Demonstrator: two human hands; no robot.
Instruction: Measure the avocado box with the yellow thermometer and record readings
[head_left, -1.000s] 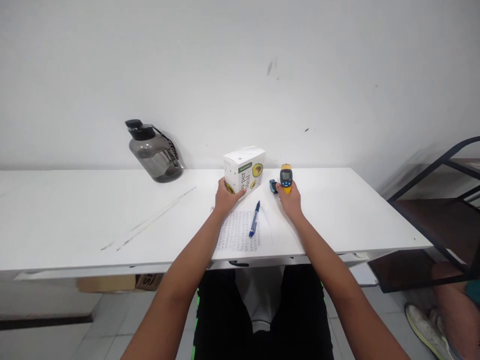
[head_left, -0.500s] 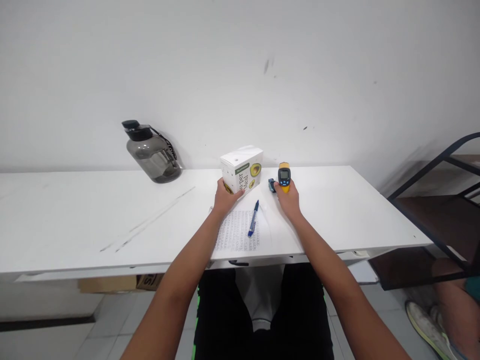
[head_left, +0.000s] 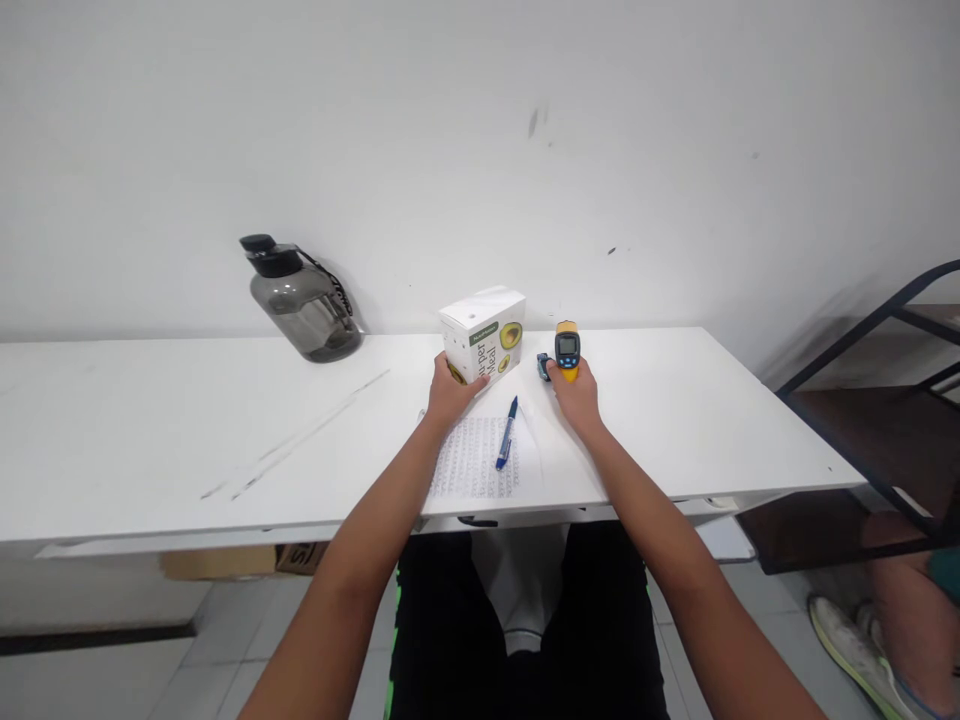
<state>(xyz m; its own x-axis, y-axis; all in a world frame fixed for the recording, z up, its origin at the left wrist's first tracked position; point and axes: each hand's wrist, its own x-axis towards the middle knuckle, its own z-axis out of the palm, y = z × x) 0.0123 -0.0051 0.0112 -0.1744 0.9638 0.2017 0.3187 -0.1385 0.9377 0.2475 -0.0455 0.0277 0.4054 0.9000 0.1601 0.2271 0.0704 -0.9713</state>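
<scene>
My left hand grips the lower near corner of a white box printed with avocados, its thumb across the front. The box stands upright near the wall. In my right hand is a yellow and black infrared thermometer, its small screen and buttons facing me; the fingers wrap round its handle. Just left of the thermometer, a small dark teal object lies on the table, its kind unclear. Between my forearms a blue pen rests on a sheet of paper covered in rows of writing.
A large grey water bottle with a black cap stands at the back left of the white table. To the right is a dark metal-framed shelf. Another person's leg and shoe show at lower right. Cardboard lies beneath the table.
The whole view has shifted very slightly. Both hands keep their holds on the box and the thermometer, with no clear movement.
</scene>
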